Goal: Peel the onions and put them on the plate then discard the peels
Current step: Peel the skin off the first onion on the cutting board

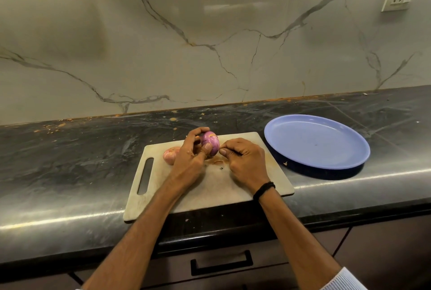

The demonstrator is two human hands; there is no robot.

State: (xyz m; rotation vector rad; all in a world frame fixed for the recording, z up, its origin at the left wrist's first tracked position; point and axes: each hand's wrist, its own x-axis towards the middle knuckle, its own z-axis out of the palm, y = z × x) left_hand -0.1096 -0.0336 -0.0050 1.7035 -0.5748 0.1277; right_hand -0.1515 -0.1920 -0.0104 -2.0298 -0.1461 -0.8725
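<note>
Over the middle of the cutting board (210,187), the left hand (193,152) is cradling a purple onion (210,143), fingers curling over its top and thumb pressing into its near side, so the bulb is sitting raised and steady for the other hand to work on. Just to the right of it, the right hand (242,159) is working at the onion's right flank, thumb and forefinger pinching together. It looks as if a thin strip of skin is caught there, though the strip itself is too small to make out. Most of the bulb is showing glossy purple with pale streaks, so I am judging this one to be well along. Behind the left hand, partly hidden by it, a second onion (169,155) is lying on the board in its pinkish dry skin, waiting its turn. Directly beneath the two hands a few peel scraps (218,162) are lying on the board, which is catching them for the discard step. Well off to the right of the right hand, the blue plate (314,143) is sitting on the dark counter (70,161), with no onion delivered to it yet, placed within reach for the drop-off.
</note>
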